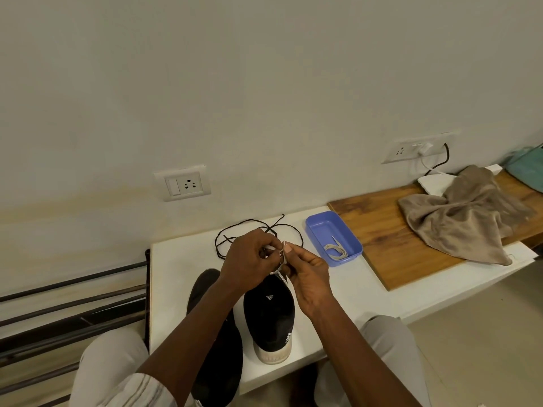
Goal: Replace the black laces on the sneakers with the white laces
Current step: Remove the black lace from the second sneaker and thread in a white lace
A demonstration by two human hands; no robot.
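Observation:
Two black sneakers stand side by side on the white table point(367, 289), heels towards me: the right sneaker point(269, 315) with a pale sole and the left sneaker point(217, 342), partly hidden by my left forearm. Above the right sneaker's front, my left hand point(249, 261) and my right hand point(305, 274) meet and both pinch a white lace point(280, 261) that runs down to the shoe. A loose black lace point(252, 227) lies in a loop on the table behind my hands. Another white lace point(336, 250) lies coiled in a blue tray point(316, 227).
A wooden board point(379, 230) lies to the right of the tray with a brown cloth point(461, 218) crumpled on it. Wall sockets point(182, 183) sit behind the table. Dark metal bars point(73, 306) run along the left. My knees flank the table's near edge.

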